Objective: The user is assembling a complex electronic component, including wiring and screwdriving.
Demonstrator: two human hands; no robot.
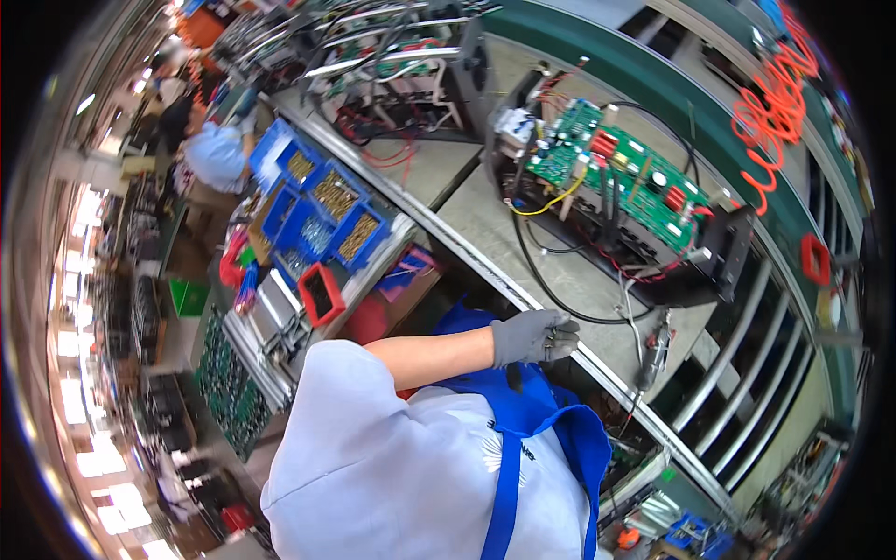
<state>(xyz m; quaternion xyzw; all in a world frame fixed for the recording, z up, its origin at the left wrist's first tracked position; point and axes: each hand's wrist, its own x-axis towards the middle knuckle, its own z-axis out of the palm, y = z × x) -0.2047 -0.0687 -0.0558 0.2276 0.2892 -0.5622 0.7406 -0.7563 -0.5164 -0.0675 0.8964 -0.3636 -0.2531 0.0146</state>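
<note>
A grey-gloved left hand [525,338] hovers by the near edge of a table [499,245], its fingers partly curled; whether anything sits in its grasp cannot be told from this angle, and the right hand is out of sight. Just beyond the fingers, a metal rail [602,373] lines the table's edge. Past it, bare tabletop gives open room, crossed by a looping black cable [534,266], before a green circuit board [635,177] mounted on a black chassis [723,252], well apart from the hand, toward the table's far side. A handheld tool [656,353] lies near the rail, to the hand's right. At left, blue bins [369,207] hold small metal parts, with a red-framed box [322,294] close by. An orange coiled hose [784,103] hangs at upper right.
</note>
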